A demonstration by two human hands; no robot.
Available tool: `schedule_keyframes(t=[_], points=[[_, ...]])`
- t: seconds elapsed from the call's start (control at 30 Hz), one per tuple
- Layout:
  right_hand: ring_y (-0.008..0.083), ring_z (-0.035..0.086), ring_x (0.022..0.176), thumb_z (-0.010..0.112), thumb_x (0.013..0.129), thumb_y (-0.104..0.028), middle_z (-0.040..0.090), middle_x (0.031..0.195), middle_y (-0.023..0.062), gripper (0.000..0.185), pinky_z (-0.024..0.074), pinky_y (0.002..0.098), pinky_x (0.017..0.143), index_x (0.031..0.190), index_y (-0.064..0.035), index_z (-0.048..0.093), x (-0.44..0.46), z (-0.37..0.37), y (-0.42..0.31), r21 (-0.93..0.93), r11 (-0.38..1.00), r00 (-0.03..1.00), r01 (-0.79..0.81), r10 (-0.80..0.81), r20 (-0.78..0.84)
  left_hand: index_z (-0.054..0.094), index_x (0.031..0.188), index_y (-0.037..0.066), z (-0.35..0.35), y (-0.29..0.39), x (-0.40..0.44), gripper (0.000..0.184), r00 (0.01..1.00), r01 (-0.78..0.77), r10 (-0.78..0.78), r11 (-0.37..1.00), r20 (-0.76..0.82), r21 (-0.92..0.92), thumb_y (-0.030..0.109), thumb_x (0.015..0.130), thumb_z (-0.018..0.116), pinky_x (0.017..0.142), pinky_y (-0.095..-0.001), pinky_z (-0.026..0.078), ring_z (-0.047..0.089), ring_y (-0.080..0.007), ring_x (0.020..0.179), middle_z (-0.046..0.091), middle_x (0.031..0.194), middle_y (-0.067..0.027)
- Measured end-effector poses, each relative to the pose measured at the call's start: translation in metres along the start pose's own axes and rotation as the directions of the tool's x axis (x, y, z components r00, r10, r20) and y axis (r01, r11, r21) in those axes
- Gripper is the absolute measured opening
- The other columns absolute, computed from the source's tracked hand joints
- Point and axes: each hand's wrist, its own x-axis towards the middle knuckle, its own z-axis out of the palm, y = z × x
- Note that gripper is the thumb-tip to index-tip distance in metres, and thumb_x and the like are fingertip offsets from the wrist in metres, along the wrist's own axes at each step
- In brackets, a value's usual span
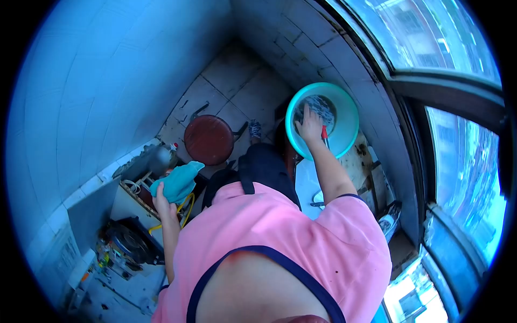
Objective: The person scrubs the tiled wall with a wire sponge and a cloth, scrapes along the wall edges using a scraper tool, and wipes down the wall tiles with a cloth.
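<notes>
"What are you holding?"
"My left hand (pixel 162 203) is gripping the teal cloth (pixel 179 182) beside me — my right hand (pixel 310 128) (loosely spread, grasping nothing) is reaching inside the green basin (pixel 346 123)."

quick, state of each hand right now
Left hand: holding the teal cloth.
Right hand: open, fingers apart, over the green basin.

The shirt (pixel 269 215) was pink, with a navy band (pixel 258 250) at the neckline and navy trim (pixel 351 196) on the right sleeve. The legwear (pixel 272 167) was dark; the footwear (pixel 254 128), mottled.
</notes>
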Motion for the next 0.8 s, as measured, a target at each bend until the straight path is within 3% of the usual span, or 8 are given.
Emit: schedule_keyframes(t=[0.17, 0.23, 0.3, 0.4, 0.47, 0.57, 0.67, 0.8], points=[[0.0384, 0.058, 0.09, 0.063, 0.072, -0.015, 0.06, 0.1, 0.0217, 0.054, 0.0442, 0.05, 0.08, 0.124, -0.005, 0.05, -0.021, 0.001, 0.027, 0.145, 0.949, 0.957, 0.281, -0.289, 0.038, 0.054, 0.104, 0.002, 0.009, 0.001, -0.015, 0.029, 0.999, 0.022, -0.027, 0.993, -0.043, -0.115, 0.011, 0.08, 0.066, 0.067, -0.0373, 0.054, 0.065, -0.0264, 0.078, 0.063, 0.089, -0.0129], [0.0362, 0.057, 0.086, 0.065, 0.072, -0.016, 0.06, 0.092, 0.0192, 0.055, 0.0448, 0.0475, 0.078, 0.124, -0.0051, 0.051, -0.018, -0.001, 0.037, -0.058, 0.919, 0.921, 0.39, -0.39, 0.006, 0.057, 0.095, 0.004, 0.018, -0.008, -0.003, 0.021, 0.998, -0.065, 0.061, 0.983, -0.029, -0.173, 0.01, 0.078, 0.068, 0.062, -0.0366, 0.054, 0.065, -0.024, 0.072, 0.062, 0.083, -0.0111], [0.0374, 0.056, 0.095, 0.064, 0.076, -0.021, 0.06, 0.101, 0.0218, 0.052, 0.0445, 0.0465, 0.082, 0.124, -0.0037, 0.051, -0.012, -0.008, 0.035, -0.157, 0.941, 0.932, 0.299, -0.253, 0.26, 0.058, 0.093, 0.004, 0.025, -0.011, 0.005, 0.018, 0.995, -0.094, 0.087, 0.977, -0.043, -0.191, 0.008, 0.078, 0.067, 0.061, -0.0347, 0.053, 0.064, -0.0208, 0.07, 0.061, 0.08, -0.0074], [0.0418, 0.055, 0.098, 0.064, 0.079, -0.023, 0.058, 0.106, 0.0249, 0.052, 0.0424, 0.0455, 0.087, 0.122, 0.0023, 0.049, -0.015, 0.004, 0.036, -0.004, 0.984, 0.984, 0.176, -0.176, 0.027, 0.059, 0.093, 0.005, 0.019, -0.013, 0.011, 0.016, 0.994, -0.103, 0.097, 0.975, -0.042, -0.199, 0.007, 0.079, 0.066, 0.068, -0.0313, 0.05, 0.062, -0.0164, 0.077, 0.061, 0.085, -0.0053], [0.0435, 0.05, 0.11, 0.061, 0.084, -0.028, 0.052, 0.12, 0.0295, 0.057, 0.0391, 0.0433, 0.095, 0.125, 0.0069, 0.044, -0.018, -0.026, 0.019, 0.293, 0.916, 0.959, -0.273, 0.235, 0.157, 0.059, 0.093, 0.005, 0.019, -0.007, 0.005, 0.016, 0.993, -0.113, 0.106, 0.974, -0.043, -0.199, 0.007, 0.079, 0.066, 0.069, -0.0313, 0.05, 0.061, -0.0161, 0.078, 0.061, 0.085, -0.0051], [0.0407, 0.046, 0.118, 0.058, 0.087, -0.032, 0.046, 0.127, 0.0306, 0.064, 0.0359, 0.0408, 0.099, 0.13, 0.0104, 0.038, -0.031, 0.018, 0.041, 0.424, 0.882, 0.941, -0.206, 0.061, 0.332, 0.06, 0.091, 0.006, 0.017, -0.01, 0.009, 0.012, 0.993, -0.116, 0.104, 0.963, -0.06, -0.244, 0.009, 0.081, 0.064, 0.071, -0.033, 0.05, 0.062, -0.0178, 0.079, 0.062, 0.085, -0.0067], [0.0368, 0.044, 0.121, 0.055, 0.088, -0.033, 0.044, 0.131, 0.0281, 0.068, 0.033, 0.0368, 0.102, 0.133, 0.012, 0.031, -0.038, 0.003, 0.022, 0.477, 0.743, 0.813, -0.47, 0.153, 0.562, 0.059, 0.089, 0.005, 0.013, -0.005, 0.006, 0.01, 0.999, -0.048, 0.043, 0.964, -0.025, -0.26, 0.009, 0.08, 0.064, 0.067, -0.034, 0.051, 0.063, -0.0196, 0.077, 0.061, 0.084, -0.0077], [0.0378, 0.042, 0.123, 0.057, 0.084, -0.023, 0.042, 0.132, 0.0292, 0.068, 0.0325, 0.0368, 0.104, 0.136, 0.0099, 0.028, -0.039, 0.005, 0.034, 0.274, 0.928, 0.866, -0.254, 0.093, 0.491, 0.058, 0.089, 0.005, 0.003, -0.01, 0.016, 0.011, 0.995, -0.067, 0.048, 0.965, -0.082, -0.255, 0.008, 0.08, 0.064, 0.066, -0.0355, 0.052, 0.064, -0.0217, 0.076, 0.062, 0.084, -0.0092]])
